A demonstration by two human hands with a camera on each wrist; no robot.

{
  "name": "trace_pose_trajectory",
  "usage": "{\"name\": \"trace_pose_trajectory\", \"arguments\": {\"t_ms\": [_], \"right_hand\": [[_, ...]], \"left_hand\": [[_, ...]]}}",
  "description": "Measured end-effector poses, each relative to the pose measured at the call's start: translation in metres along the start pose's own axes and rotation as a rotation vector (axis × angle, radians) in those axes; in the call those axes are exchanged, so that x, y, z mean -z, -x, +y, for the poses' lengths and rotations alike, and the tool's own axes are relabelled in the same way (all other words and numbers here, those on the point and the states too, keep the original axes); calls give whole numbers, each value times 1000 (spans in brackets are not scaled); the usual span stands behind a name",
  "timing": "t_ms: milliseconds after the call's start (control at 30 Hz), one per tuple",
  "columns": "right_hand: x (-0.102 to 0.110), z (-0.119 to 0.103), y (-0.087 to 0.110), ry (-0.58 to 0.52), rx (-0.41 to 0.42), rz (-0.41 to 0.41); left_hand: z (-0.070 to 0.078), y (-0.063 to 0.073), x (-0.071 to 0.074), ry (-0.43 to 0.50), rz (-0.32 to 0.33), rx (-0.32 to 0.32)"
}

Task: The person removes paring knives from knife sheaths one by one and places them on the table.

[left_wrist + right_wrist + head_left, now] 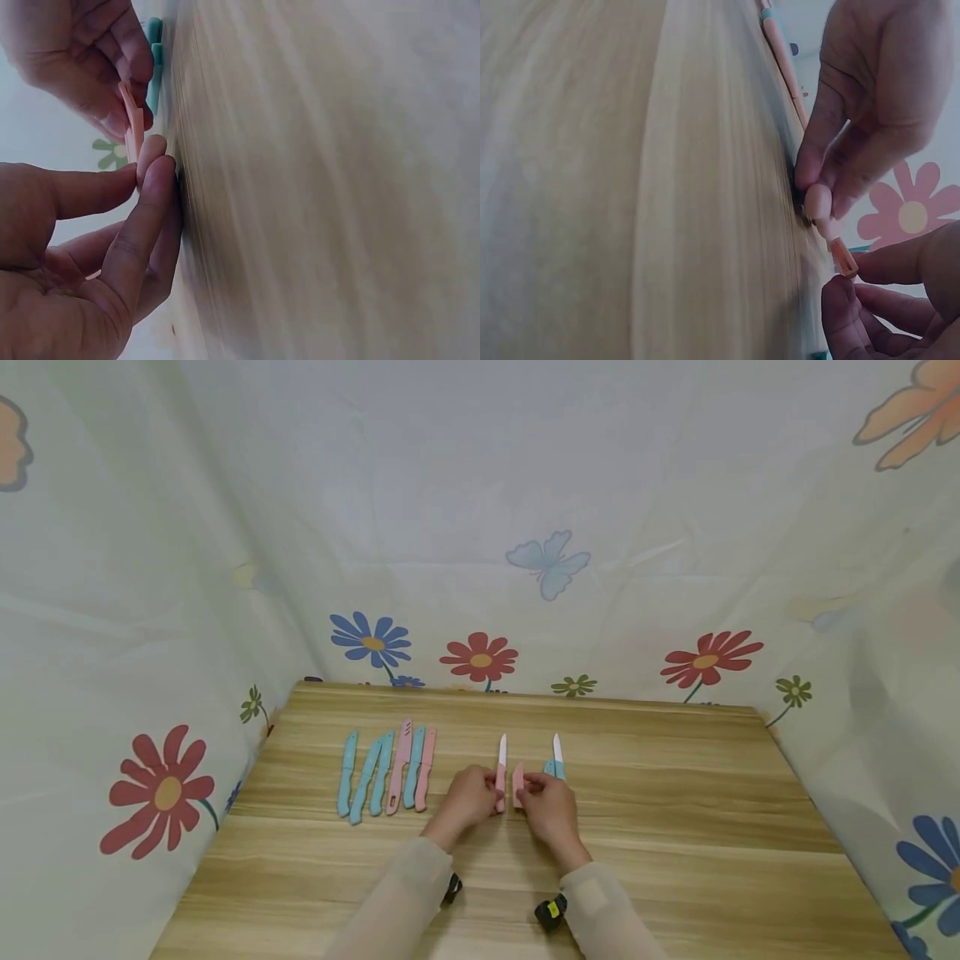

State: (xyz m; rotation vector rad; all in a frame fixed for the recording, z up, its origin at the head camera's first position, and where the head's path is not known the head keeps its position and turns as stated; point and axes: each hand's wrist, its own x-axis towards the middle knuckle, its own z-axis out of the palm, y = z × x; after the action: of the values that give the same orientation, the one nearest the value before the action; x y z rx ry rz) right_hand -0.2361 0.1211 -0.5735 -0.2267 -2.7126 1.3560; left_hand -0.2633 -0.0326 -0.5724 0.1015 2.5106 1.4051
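Observation:
My left hand point(468, 795) pinches the pink handle of a small knife point(502, 756), its pale blade bare and pointing to the far side of the table. Beside it, my right hand point(551, 810) holds a pink blade sheath point(518, 785) between thumb and fingers, apart from the blade. In the right wrist view the rounded handle end point(819, 201) shows between the left fingertips, with the open-ended sheath point(844, 259) close by. Just beyond the right hand lie a teal knife point(558, 752) with a bare blade and a teal sheath point(550, 767), both partly hidden.
To the left, several sheathed knives lie side by side on the wooden table point(675, 793), some teal point(347, 772) and some pink point(425, 768). One pink knife point(400, 764) has a slotted sheath. A flower-printed cloth point(450, 527) surrounds the table at the back and sides.

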Motion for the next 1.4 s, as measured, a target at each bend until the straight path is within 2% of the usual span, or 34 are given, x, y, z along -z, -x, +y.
{"name": "trace_pose_trajectory", "arguments": {"t_ms": [333, 533, 700, 867, 1033, 1200, 1400], "right_hand": [[-3, -9, 0, 70, 20, -9], [-4, -11, -5, 114, 16, -1], [-8, -10, -8, 133, 16, -1], [-12, -9, -10, 151, 40, -1], [-15, -9, -10, 178, 72, 13], [-15, -11, -10, 185, 98, 15], [-15, -10, -8, 216, 135, 12]], "left_hand": [[8, -4, -6, -132, 76, -74], [9, -7, -9, -153, 95, -66], [10, -7, -11, -178, 98, -92], [12, -6, -13, -253, 137, -147], [13, -5, -16, -344, 165, -158], [12, -4, -20, -410, 162, -156], [9, -4, -22, -422, 153, -168]]}}
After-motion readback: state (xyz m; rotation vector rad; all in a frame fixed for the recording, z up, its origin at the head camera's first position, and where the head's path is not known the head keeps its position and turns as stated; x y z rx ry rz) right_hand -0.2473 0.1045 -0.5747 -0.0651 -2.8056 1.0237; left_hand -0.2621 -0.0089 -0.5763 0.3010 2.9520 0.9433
